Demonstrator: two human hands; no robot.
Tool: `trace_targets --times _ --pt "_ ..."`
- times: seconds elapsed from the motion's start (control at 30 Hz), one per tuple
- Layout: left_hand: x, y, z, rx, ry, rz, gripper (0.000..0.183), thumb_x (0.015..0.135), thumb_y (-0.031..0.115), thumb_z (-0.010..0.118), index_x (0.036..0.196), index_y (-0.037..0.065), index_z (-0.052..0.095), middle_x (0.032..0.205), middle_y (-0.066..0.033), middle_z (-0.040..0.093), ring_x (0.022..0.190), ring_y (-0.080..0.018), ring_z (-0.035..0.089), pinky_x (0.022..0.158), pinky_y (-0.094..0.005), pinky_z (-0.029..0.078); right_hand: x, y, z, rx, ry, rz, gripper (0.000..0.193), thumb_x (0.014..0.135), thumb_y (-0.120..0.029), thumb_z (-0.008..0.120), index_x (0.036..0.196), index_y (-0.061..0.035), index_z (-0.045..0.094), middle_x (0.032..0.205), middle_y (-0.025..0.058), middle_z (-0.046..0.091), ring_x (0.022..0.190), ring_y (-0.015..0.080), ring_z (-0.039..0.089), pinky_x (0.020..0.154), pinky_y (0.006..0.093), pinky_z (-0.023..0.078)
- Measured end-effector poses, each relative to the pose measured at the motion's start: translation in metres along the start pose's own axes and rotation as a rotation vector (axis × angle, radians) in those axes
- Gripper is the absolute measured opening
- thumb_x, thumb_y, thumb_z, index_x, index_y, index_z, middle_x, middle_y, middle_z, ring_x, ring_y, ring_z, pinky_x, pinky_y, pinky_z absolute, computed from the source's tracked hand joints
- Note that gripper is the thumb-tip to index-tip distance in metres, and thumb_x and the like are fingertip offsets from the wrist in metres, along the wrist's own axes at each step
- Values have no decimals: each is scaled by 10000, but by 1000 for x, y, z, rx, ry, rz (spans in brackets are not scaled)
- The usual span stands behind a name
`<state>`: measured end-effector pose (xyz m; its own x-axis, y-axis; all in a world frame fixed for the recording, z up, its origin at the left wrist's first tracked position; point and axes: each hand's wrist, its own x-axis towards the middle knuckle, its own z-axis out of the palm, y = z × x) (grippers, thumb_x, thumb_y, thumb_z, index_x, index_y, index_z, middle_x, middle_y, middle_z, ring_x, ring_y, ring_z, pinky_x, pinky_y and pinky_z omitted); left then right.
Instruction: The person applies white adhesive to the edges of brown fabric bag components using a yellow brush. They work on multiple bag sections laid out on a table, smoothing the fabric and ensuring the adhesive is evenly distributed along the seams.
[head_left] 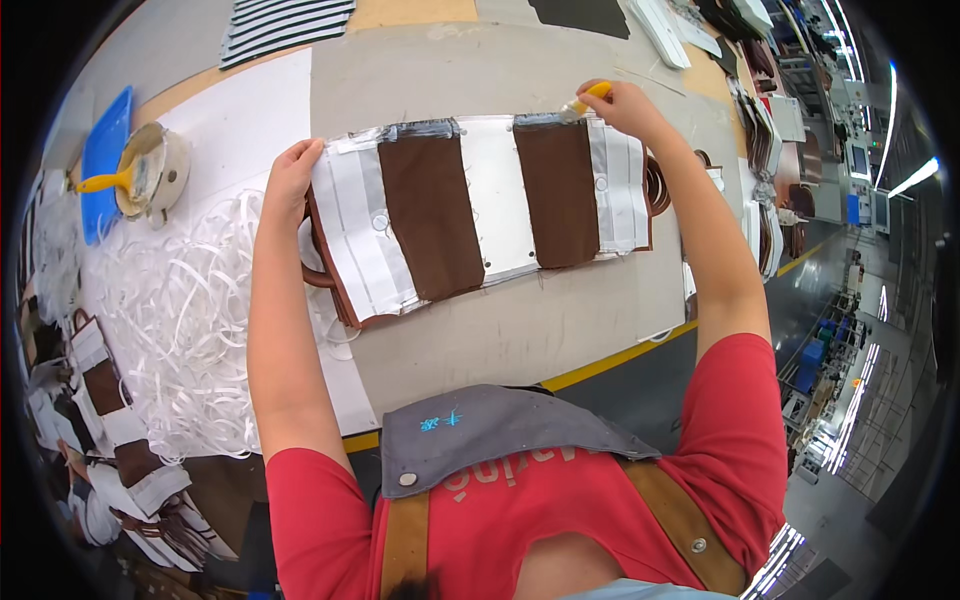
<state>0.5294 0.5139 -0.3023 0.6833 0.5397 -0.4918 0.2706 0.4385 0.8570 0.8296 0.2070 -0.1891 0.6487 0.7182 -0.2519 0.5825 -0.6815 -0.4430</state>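
Note:
A stack of brown-and-white bag panels (436, 215) lies on the worktable in front of me, with brown looped handles poking out at both ends. My left hand (291, 178) grips the top panel's upper left corner, thumb on top. In my right hand (628, 108) is a small paintbrush (599, 90), held by its yellow handle. Its bristles touch the far edge of the panel near the right brown strip. Wet, pale glue shows along that far edge, over the ends of both brown strips. Round metal studs dot the white parts.
To the left, a glue pot (168, 175) with another yellow-handled brush stands by a blue tray (107, 150). Below it lies a heap of white strips (185, 330). Striped pieces (285, 28) lie at the far side; more bag parts (765, 225) hang along the right edge.

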Motion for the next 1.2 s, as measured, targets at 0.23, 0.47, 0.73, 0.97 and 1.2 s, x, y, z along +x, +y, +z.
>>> trace_targets --times 0.23,0.47,0.73,0.97,1.2 --pt "-1 1 2 0 2 -9 272 858 192 554 1011 -32 572 851 -38 600 762 -98 548 695 -225 443 -2 15 -17 -196 85 -6 209 827 -239 542 910 -64 620 695 149 605 633 285 567 604 348 445" --pt "0 1 1 -7 -14 -13 266 858 183 552 1009 -36 570 851 -41 599 757 -99 549 689 -225 445 -25 37 -19 -275 45 -63 194 827 -225 555 939 -77 612 719 149 615 644 287 575 611 346 452" --pt "-1 2 2 0 5 5 258 859 176 551 998 -40 570 848 -45 600 742 -100 556 675 -221 449 -29 35 -20 -4 45 -54 203 826 -231 575 957 -81 611 687 113 604 615 227 576 582 299 442" --pt "1 -1 1 -36 0 3 238 861 171 553 995 -26 565 817 -38 598 695 -95 558 623 -215 458 -27 58 -24 -181 128 -92 197 828 -239 567 941 -84 614 688 123 602 599 240 549 587 310 441" --pt "-1 2 4 -44 8 -12 206 861 168 555 965 -9 571 795 -27 593 675 -89 552 610 -214 457 -33 61 -17 -252 94 -153 193 841 -241 542 930 -85 612 716 138 609 642 271 575 605 327 454"
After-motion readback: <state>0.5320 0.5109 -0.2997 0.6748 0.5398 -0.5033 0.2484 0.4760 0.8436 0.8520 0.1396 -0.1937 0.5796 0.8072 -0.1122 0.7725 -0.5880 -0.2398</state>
